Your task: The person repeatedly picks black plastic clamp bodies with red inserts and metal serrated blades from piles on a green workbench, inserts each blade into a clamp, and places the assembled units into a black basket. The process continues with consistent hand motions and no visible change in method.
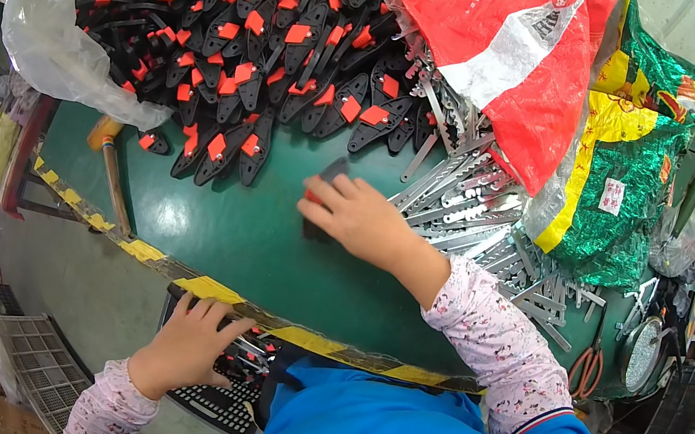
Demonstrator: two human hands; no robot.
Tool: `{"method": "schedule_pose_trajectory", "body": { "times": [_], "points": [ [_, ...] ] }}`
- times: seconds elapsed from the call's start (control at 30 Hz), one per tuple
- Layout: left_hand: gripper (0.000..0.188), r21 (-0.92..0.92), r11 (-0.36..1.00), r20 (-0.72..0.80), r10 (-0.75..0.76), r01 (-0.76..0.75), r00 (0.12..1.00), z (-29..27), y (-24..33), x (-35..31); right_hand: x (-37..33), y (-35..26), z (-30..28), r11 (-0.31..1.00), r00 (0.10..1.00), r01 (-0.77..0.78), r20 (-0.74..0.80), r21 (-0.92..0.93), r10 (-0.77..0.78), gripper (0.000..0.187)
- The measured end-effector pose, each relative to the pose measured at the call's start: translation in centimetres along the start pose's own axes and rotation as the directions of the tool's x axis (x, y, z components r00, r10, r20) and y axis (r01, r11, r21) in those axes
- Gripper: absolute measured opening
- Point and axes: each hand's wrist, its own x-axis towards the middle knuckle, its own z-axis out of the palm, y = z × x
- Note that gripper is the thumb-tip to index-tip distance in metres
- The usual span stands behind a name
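Observation:
My right hand (362, 222) is over the middle of the green table (204, 238), its fingers closed round a black plastic part (334, 169) with a red piece on it; motion blurs the part. Close to the table's front edge is my left hand (190, 345), fingers spread and nothing seen in them. Beyond my right hand lies a big heap of similar black parts (304, 42) with red pieces. Flat silvery metal strips (469, 211), notched along the edge, spread in a pile to its right.
A red and white bag (529, 82) and a shiny green and yellow bag (617, 190) stand behind the strips. Clear plastic (44, 15) borders the heap. A hammer (115, 167) lies at left, red-handled scissors (587, 371) at right. Below the edge sits a black crate (225, 409).

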Motion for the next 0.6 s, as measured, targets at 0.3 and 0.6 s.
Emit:
{"method": "schedule_pose_trajectory", "body": {
  "times": [0.3, 0.6],
  "points": [
    [0.061, -0.443, 0.796, -0.733, -0.056, -0.413, 0.678, 1.1, -0.4, 9.3, -2.1, -6.6, -3.8, 0.495, 0.998, -0.033, 0.002, 0.868, 0.064, 0.066],
    [0.051, -0.475, 0.838, -0.707, -0.181, -0.270, 0.683, 1.8, -0.4, 12.0, -8.0, 6.6, -5.3, 0.962, 0.963, -0.246, -0.143, -0.121, 0.229, 0.043]
  ]
}}
